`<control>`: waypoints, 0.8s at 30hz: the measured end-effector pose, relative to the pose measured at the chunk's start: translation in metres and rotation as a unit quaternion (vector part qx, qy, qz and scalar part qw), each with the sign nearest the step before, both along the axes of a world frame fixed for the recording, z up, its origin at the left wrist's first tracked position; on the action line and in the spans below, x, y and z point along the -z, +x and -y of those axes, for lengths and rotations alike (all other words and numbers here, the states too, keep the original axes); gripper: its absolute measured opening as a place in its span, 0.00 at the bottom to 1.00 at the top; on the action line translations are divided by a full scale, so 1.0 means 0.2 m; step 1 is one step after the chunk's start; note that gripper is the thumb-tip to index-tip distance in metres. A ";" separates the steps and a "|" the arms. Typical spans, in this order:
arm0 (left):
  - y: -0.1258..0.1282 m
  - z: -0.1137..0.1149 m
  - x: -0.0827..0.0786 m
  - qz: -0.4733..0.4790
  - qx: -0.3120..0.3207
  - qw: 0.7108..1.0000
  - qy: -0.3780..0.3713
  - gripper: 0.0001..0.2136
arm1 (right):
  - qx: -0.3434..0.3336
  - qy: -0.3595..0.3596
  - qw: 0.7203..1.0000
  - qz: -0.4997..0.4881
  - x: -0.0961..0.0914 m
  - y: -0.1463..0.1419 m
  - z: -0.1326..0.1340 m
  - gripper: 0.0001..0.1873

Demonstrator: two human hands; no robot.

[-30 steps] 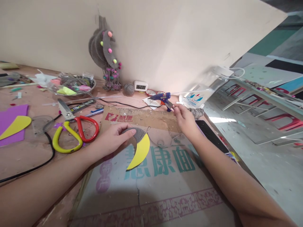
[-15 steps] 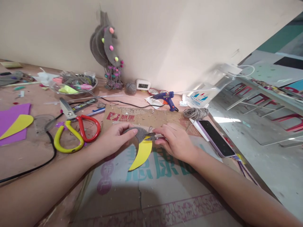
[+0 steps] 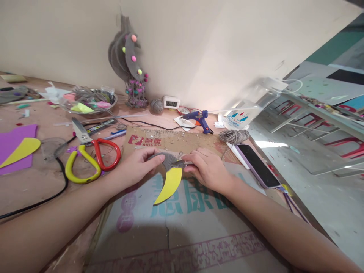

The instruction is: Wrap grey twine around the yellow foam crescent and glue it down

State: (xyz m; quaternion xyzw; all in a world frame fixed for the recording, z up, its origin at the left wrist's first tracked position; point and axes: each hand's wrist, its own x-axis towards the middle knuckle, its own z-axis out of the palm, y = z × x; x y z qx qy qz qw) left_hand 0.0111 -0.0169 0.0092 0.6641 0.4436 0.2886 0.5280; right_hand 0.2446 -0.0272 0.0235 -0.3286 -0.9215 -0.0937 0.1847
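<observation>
My left hand (image 3: 145,163) is closed on the upper end of a curved, horn-shaped piece. Grey yarn (image 3: 169,160) covers that end, wound round it. Its bare yellow part (image 3: 171,184) tapers down to a point over the cardboard. In my right hand (image 3: 206,167) is a small metal tool with pointed tips (image 3: 179,163), pinched between thumb and fingers. The tips lie against the edge of the grey winding, where it meets the yellow. Fingers hide most of the tool, so its exact kind cannot be made out.
Printed cardboard (image 3: 136,239) lies under my hands. Large scissors (image 3: 98,159) with red and yellow handles rest at left, near purple sheets (image 3: 21,136). Behind are a bowl of scraps (image 3: 113,102) and a blue glue gun (image 3: 201,120). Grey yarn coils (image 3: 234,136) and a phone (image 3: 258,167) lie at right.
The tool's tips, apart over the yellow before, now appear closer together at the winding's edge. My right hand has shifted slightly left; my left hand keeps its hold on the curved piece.
</observation>
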 end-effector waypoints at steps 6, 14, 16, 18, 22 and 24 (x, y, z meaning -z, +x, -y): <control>0.00 0.00 -0.01 0.002 0.001 1.000 0.002 0.11 | -0.008 0.003 1.000 0.002 0.01 0.00 0.00 0.13; 0.00 0.00 0.00 0.014 -0.003 1.000 -0.001 0.11 | 0.005 -0.016 0.999 -0.035 0.01 0.00 0.00 0.14; 0.00 0.00 0.00 0.019 -0.003 1.000 -0.004 0.11 | 0.010 -0.016 0.999 -0.049 0.01 0.00 0.01 0.15; 0.00 0.00 0.01 0.027 -0.001 1.000 -0.004 0.11 | 0.017 -0.018 0.995 -0.094 0.00 0.00 0.01 0.14; 0.00 0.00 0.01 0.028 0.005 1.000 -0.001 0.11 | 0.108 -0.043 0.955 -0.272 -0.03 0.04 -0.01 0.11; 0.00 0.00 0.01 0.022 0.005 1.000 0.000 0.11 | 0.170 -0.063 0.929 -0.322 -0.04 0.07 -0.06 0.12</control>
